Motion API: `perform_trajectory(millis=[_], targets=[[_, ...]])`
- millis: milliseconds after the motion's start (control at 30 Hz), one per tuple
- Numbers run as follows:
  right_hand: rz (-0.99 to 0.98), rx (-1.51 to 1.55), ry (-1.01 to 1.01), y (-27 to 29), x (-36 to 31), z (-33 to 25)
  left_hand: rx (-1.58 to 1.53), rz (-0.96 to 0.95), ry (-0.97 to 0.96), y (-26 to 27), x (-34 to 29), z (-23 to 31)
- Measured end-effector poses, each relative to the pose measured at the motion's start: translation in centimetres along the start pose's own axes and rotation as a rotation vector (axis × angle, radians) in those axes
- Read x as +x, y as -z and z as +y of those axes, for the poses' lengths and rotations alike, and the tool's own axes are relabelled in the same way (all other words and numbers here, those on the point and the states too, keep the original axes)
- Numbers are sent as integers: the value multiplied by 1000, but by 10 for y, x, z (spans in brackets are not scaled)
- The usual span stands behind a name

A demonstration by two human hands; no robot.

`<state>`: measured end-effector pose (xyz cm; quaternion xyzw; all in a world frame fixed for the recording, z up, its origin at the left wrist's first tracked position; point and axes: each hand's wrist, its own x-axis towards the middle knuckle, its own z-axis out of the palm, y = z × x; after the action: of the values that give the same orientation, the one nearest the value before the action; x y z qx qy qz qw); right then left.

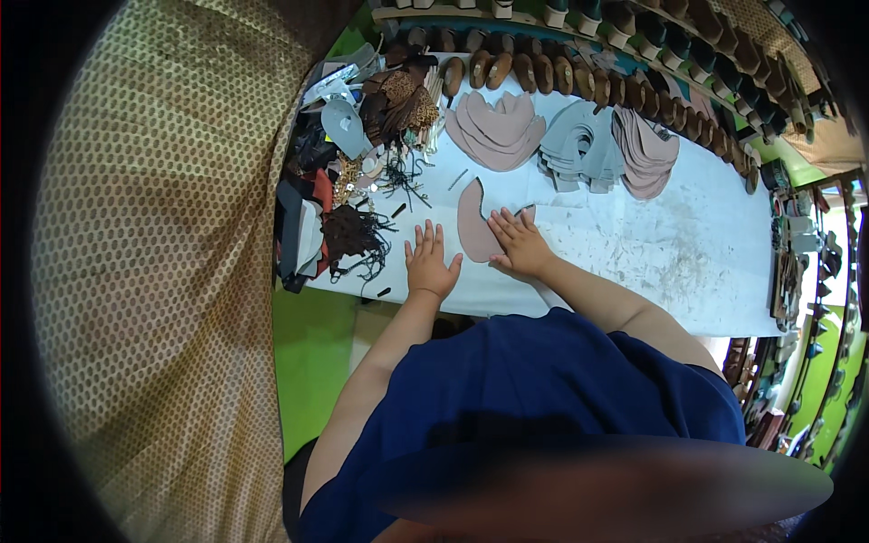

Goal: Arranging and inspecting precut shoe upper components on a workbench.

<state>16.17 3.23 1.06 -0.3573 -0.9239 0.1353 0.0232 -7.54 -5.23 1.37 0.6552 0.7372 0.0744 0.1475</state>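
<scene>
A curved, crescent-like piece of pinkish sheet material [472,226] lies flat on the white-covered table [625,249]. My right hand [520,244] rests palm down across its right part, fingers spread, hiding some of it. To the left of the piece, my left hand [433,264] lies flat on the table with its fingers stretched out and nothing in it. A thin grey stick [458,179] is just beyond the piece. Small dark objects [398,210] lie near my left hand, too small to name.
Stacked pink cutouts [496,131], grey-blue cutouts [579,149] and more pink cutouts [646,154] sit at the back. Behind them runs a row of brown shoe forms [543,74]. Brown straps [351,233] and mixed scraps pile up left, beside a patterned curtain [172,235].
</scene>
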Motion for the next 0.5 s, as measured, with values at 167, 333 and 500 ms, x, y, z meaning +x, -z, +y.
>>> perform_trajectory(millis=[167,333,500], targets=[[109,-61,-36,-8,17,-2,-2,4,-9,2,1,1],[53,-16,-121,-8,28,-11,-5,19,-35,-2,2,-1],[51,-49,-190,-6,45,-15,-1,19,-32,-2,1,-3]])
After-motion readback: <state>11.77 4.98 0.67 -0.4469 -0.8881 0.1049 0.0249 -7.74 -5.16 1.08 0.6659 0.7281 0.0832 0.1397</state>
